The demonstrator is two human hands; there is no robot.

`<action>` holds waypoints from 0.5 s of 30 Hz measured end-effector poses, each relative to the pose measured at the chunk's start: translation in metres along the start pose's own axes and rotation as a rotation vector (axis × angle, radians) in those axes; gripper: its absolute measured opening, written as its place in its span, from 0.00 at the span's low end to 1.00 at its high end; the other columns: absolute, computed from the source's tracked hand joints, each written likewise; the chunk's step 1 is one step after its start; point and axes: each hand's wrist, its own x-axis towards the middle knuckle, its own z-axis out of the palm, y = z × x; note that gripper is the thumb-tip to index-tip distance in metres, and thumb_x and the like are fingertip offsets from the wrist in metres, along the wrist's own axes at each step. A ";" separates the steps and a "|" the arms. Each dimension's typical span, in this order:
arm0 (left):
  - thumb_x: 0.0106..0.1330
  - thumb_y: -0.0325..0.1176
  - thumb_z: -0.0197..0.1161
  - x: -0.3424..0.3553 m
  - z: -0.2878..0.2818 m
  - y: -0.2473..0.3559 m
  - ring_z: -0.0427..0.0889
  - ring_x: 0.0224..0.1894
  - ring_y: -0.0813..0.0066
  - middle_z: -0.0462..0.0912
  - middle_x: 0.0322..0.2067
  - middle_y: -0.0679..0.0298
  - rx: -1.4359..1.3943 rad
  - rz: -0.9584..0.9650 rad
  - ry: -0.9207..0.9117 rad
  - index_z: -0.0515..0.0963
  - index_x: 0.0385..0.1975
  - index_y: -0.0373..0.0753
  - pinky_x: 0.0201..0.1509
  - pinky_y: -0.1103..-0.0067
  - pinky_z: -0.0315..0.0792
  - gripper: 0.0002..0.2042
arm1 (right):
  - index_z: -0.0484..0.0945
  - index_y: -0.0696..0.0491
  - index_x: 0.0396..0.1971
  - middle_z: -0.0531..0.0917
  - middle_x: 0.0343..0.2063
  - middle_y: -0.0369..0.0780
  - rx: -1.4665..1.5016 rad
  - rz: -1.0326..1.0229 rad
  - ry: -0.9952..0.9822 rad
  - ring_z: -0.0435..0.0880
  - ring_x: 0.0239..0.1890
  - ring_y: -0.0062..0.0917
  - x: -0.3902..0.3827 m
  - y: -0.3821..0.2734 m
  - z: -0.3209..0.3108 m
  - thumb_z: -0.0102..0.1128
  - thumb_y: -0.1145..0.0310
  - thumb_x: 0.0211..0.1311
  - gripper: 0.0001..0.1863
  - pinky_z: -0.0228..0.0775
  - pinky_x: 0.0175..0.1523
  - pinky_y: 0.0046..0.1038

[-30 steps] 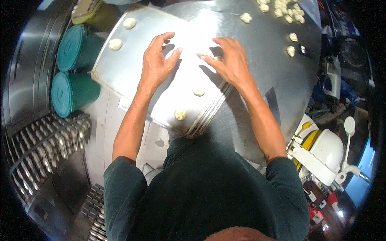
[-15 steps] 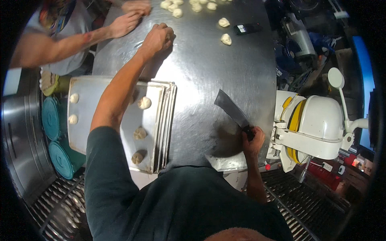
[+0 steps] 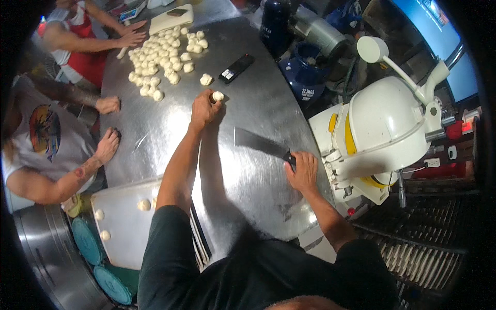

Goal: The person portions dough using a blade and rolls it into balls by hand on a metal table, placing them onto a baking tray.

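Head view: the left hand [image 3: 204, 110] has its fingers closed around a small, round, pale dough ball [image 3: 218, 96] over the shiny grey metal tabletop [image 3: 258, 201]. The right hand [image 3: 304, 171] grips the black handle of a broad-bladed steel knife [image 3: 258, 141], its blade pointing left. Just beyond the left hand lies a lumpy, pale dough piece [image 3: 206, 79], near a black, oblong handheld device [image 3: 237, 67]. Farther off sits a large cream-coloured dough cluster [image 3: 160, 59]; a flat, silvery metal tray [image 3: 124, 245] carries spaced-out dough rounds [image 3: 144, 205].
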 end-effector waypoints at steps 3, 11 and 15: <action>0.59 0.32 0.72 -0.072 -0.001 0.057 0.85 0.39 0.61 0.86 0.38 0.53 -0.223 -0.141 0.205 0.80 0.45 0.34 0.46 0.70 0.78 0.16 | 0.78 0.54 0.53 0.80 0.48 0.43 -0.028 0.013 -0.007 0.74 0.54 0.40 -0.003 0.006 -0.007 0.67 0.60 0.62 0.22 0.60 0.62 0.44; 0.58 0.28 0.71 -0.297 0.010 0.197 0.85 0.43 0.56 0.81 0.42 0.54 -0.247 -0.146 -0.032 0.79 0.48 0.36 0.47 0.69 0.80 0.18 | 0.76 0.56 0.58 0.81 0.52 0.44 0.791 -0.026 -0.145 0.79 0.54 0.35 -0.029 -0.053 -0.048 0.70 0.63 0.61 0.27 0.69 0.60 0.38; 0.58 0.32 0.73 -0.349 0.014 0.231 0.84 0.43 0.55 0.81 0.41 0.53 -0.114 -0.232 -0.030 0.79 0.50 0.38 0.46 0.67 0.80 0.19 | 0.79 0.59 0.51 0.82 0.47 0.46 0.957 -0.043 -0.433 0.84 0.48 0.38 -0.062 -0.060 -0.049 0.72 0.65 0.59 0.22 0.77 0.51 0.35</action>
